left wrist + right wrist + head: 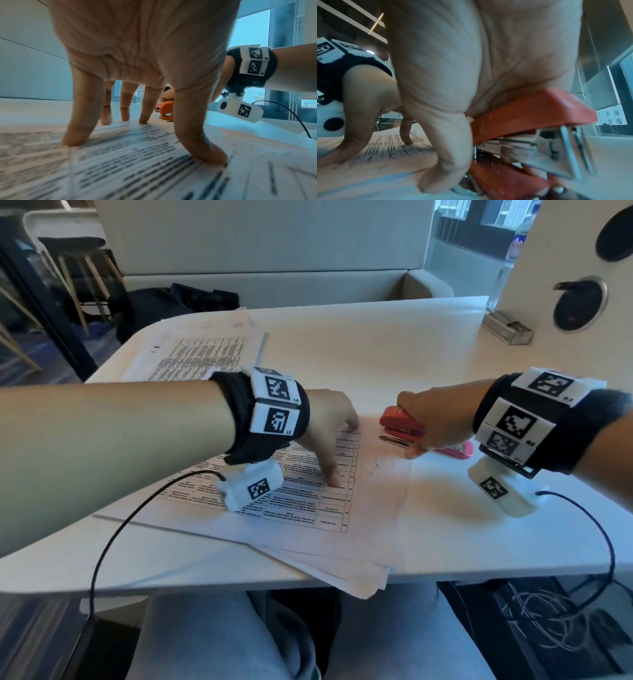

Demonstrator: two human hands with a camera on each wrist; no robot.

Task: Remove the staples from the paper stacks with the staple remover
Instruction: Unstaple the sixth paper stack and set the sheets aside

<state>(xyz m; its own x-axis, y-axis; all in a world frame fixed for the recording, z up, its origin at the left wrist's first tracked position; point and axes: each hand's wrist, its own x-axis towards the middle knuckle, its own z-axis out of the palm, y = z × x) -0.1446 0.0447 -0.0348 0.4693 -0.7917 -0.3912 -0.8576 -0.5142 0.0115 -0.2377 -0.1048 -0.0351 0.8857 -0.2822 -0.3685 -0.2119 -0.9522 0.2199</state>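
A stack of printed paper (pixel 370 508) lies on the white table (pixel 376 354) in front of me. My left hand (pixel 342 453) presses down on it with spread, straight fingertips (pixel 75 135). My right hand (pixel 428 419) grips a red stapler-shaped staple remover (pixel 399 421) just right of the left hand, at the stack's far right part. Its metal tongue points left, low over the sheet. In the right wrist view the thumb (pixel 447 162) wraps the tool's (pixel 530 111) side. A small rough mark (pixel 376 467) shows on the paper below the tool.
A second printed stack (pixel 205 354) lies at the back left. A pink object (pixel 459 450) sits partly hidden behind my right hand. A clear small box (pixel 508 328) stands at the back right by a white panel. The stack's corner overhangs the table's near edge (pixel 363 587).
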